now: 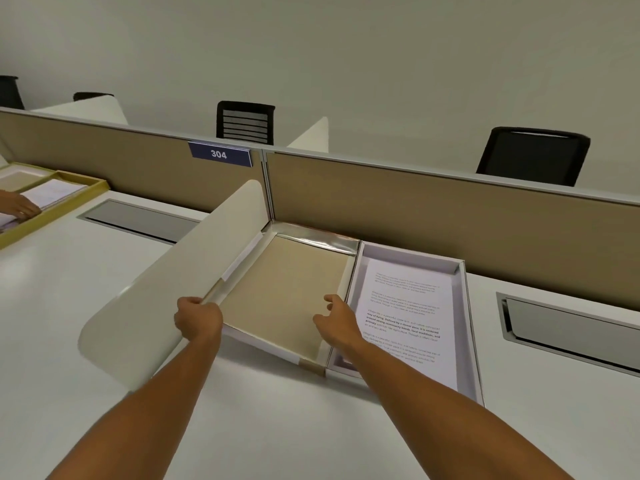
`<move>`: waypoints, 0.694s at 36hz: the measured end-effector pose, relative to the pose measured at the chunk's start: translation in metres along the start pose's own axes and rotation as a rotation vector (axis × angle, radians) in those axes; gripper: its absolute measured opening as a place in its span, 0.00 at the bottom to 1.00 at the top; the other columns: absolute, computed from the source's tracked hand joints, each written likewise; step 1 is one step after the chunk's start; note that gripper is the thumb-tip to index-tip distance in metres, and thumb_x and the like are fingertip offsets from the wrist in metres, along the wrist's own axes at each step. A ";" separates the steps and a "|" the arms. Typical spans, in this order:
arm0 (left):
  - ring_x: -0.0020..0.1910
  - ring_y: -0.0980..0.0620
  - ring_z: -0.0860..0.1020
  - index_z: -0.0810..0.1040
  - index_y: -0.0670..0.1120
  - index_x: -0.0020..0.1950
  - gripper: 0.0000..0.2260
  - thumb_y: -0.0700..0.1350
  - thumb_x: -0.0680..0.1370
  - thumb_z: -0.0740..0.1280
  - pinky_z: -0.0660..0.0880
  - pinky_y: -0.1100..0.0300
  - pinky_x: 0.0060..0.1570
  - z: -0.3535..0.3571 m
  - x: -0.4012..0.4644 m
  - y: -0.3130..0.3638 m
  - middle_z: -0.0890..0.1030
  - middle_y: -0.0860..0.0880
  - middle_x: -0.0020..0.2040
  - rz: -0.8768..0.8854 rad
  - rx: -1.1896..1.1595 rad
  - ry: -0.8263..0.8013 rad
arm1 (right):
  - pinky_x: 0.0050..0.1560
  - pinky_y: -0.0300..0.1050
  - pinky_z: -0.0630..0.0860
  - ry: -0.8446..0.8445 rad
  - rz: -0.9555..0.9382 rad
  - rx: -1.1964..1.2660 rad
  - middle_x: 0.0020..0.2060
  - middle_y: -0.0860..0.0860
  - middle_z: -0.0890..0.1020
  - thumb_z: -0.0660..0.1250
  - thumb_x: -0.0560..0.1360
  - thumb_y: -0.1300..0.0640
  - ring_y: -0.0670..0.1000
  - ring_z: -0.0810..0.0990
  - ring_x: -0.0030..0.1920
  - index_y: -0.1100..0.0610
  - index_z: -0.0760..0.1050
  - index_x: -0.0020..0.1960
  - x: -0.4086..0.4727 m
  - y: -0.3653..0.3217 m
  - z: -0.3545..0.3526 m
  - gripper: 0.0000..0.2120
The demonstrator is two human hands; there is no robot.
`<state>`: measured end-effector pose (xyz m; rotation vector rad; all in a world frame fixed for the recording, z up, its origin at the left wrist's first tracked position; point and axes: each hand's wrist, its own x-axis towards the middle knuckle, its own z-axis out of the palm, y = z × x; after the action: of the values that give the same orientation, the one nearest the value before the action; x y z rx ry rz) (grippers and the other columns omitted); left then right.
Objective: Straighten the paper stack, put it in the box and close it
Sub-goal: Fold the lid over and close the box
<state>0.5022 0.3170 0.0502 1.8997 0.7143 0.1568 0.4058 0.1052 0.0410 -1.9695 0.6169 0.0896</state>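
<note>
A white box base (pixel 468 327) lies on the desk to the right, with the printed paper stack (pixel 408 317) flat inside it. Hinged to its left is the lid (pixel 287 299), open with its beige inner face up and shiny foil rims. My left hand (pixel 199 318) grips the lid's near-left corner, which is lifted a little off the desk. My right hand (pixel 337 322) rests near the lid's right edge beside the hinge, fingers spread and curled, touching the lid's inner face.
A rounded white divider panel (pixel 166 289) stands left of the lid. A beige partition (pixel 433 209) runs behind the box. Another person's hand (pixel 20 204) rests in a gold-rimmed box (pixel 65 202) at far left. Grey cable flaps (pixel 571 327) are set into the desk.
</note>
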 end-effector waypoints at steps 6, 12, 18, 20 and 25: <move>0.43 0.43 0.76 0.69 0.42 0.64 0.16 0.34 0.76 0.63 0.73 0.54 0.37 -0.012 -0.021 0.014 0.75 0.41 0.52 0.047 -0.196 -0.084 | 0.68 0.53 0.74 0.021 0.006 0.095 0.73 0.56 0.70 0.65 0.79 0.60 0.58 0.72 0.70 0.53 0.63 0.75 -0.007 -0.012 -0.014 0.27; 0.40 0.48 0.74 0.70 0.45 0.57 0.14 0.35 0.74 0.66 0.71 0.61 0.34 -0.025 -0.044 0.036 0.75 0.46 0.50 0.139 -0.343 -0.100 | 0.65 0.51 0.74 0.022 -0.034 0.191 0.71 0.55 0.71 0.64 0.80 0.59 0.57 0.73 0.69 0.52 0.63 0.74 -0.016 -0.038 -0.029 0.24; 0.40 0.56 0.76 0.70 0.47 0.55 0.15 0.34 0.74 0.69 0.73 0.65 0.39 -0.028 -0.088 0.054 0.76 0.51 0.46 0.288 -0.516 -0.200 | 0.63 0.53 0.79 -0.017 -0.078 0.357 0.58 0.53 0.79 0.63 0.80 0.60 0.55 0.80 0.59 0.53 0.69 0.72 -0.025 -0.076 -0.043 0.21; 0.41 0.57 0.77 0.70 0.46 0.56 0.16 0.34 0.73 0.71 0.74 0.65 0.39 -0.026 -0.104 0.058 0.77 0.51 0.46 0.351 -0.556 -0.233 | 0.60 0.52 0.81 -0.041 -0.069 0.457 0.52 0.52 0.79 0.62 0.80 0.59 0.56 0.81 0.58 0.55 0.70 0.71 -0.028 -0.091 -0.048 0.20; 0.46 0.52 0.82 0.70 0.44 0.57 0.20 0.37 0.71 0.76 0.81 0.66 0.42 -0.017 -0.144 0.062 0.79 0.50 0.54 0.528 -0.580 -0.318 | 0.56 0.52 0.82 -0.118 -0.017 0.656 0.54 0.54 0.80 0.62 0.81 0.54 0.56 0.83 0.54 0.59 0.75 0.59 -0.042 -0.119 -0.061 0.11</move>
<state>0.4036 0.2352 0.1421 1.4590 -0.0673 0.3422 0.4114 0.1097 0.1807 -1.3235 0.4737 -0.0090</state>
